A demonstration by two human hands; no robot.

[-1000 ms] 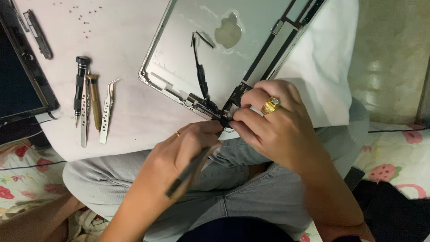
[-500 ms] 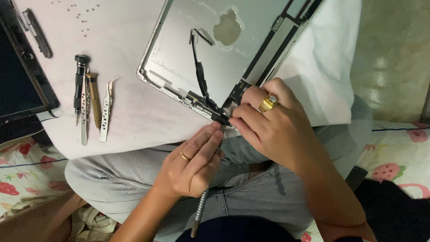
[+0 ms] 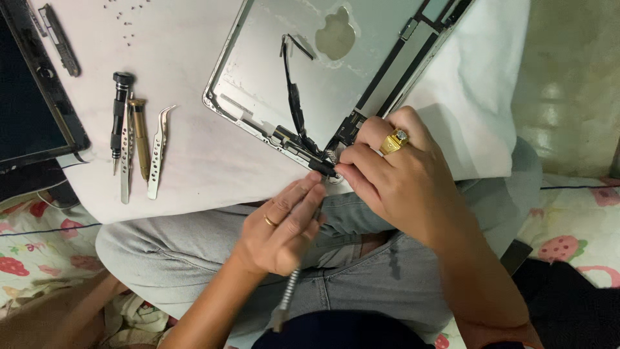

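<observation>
- Since a moment before, the left hand (image 3: 281,229) had turned its tool (image 3: 287,300) downward, so the shaft now pointed toward the person's lap instead of out to the side.
- That left hand's grip was closed around the thin metal tool, fingertips close to the near corner of the tablet shell (image 3: 271,71).
- Over the same moment the right hand (image 3: 394,174) stayed put, its fingers pinched together on a small black part (image 3: 323,166) at that corner.
- A gold ring (image 3: 394,141) sat on one finger of the right hand.
- The silver shell lay open-side up on a white desk (image 3: 187,155) across the person's knees, with black cables (image 3: 294,103) running inside it.
- To the left lay a screwdriver (image 3: 118,116) and tweezers (image 3: 157,152), side by side, well apart from both hands.
- A dark screen panel (image 3: 29,110) rested at the far left edge.
</observation>
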